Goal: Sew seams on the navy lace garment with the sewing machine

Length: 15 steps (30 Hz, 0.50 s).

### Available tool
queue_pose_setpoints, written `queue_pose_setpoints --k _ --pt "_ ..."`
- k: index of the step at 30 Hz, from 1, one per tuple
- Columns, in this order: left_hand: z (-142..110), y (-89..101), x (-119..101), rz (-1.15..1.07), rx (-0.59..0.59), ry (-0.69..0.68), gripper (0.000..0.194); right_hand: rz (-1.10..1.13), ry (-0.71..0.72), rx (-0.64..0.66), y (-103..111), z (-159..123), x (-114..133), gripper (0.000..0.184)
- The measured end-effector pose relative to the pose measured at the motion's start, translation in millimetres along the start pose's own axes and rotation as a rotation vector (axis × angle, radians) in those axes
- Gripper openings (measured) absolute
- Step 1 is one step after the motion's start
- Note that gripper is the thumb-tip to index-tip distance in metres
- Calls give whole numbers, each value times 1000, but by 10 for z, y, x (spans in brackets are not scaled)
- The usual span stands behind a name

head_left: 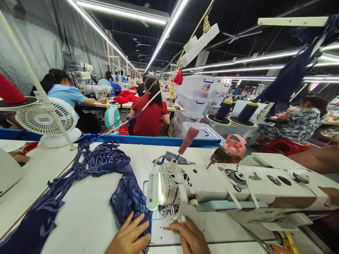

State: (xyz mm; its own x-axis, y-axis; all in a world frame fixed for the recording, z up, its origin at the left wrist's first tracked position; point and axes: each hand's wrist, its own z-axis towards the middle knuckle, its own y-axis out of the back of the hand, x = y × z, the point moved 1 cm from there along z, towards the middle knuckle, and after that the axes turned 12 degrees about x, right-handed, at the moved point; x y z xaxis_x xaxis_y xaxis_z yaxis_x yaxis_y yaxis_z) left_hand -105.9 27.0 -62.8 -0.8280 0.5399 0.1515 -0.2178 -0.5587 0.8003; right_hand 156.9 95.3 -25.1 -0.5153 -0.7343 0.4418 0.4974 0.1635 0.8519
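My left hand lies flat with fingers spread on a dark blue patterned fabric, pressing it to the white table just left of the needle. My right hand rests under the head of the white sewing machine, its fingers stretched toward the presser foot; nothing is held in it. The fabric runs as a long strip across the table to the far left.
A white desk fan stands at the back left. A pink-lidded bottle sits behind the machine. Thread cones stand to the right. Other people sit sewing at benches ahead, one in a red shirt.
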Motion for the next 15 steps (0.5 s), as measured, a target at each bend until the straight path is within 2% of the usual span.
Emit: queue_pose_setpoints --k 3,6,9,12,15 --pt "-87 -18 55 1 59 -35 33 -57 117 64 -25 83 -10 48" --pt "-28 55 54 -1 116 -69 34 -159 286 185 -44 291 106 56" --pt "161 178 88 -54 113 -63 27 -263 279 295 -55 430 148 71" --pt "319 283 184 -128 89 -86 12 -297 235 318 -85 440 80 80" --pt "334 334 256 -228 227 -107 40 -313 229 268 -127 411 8 78"
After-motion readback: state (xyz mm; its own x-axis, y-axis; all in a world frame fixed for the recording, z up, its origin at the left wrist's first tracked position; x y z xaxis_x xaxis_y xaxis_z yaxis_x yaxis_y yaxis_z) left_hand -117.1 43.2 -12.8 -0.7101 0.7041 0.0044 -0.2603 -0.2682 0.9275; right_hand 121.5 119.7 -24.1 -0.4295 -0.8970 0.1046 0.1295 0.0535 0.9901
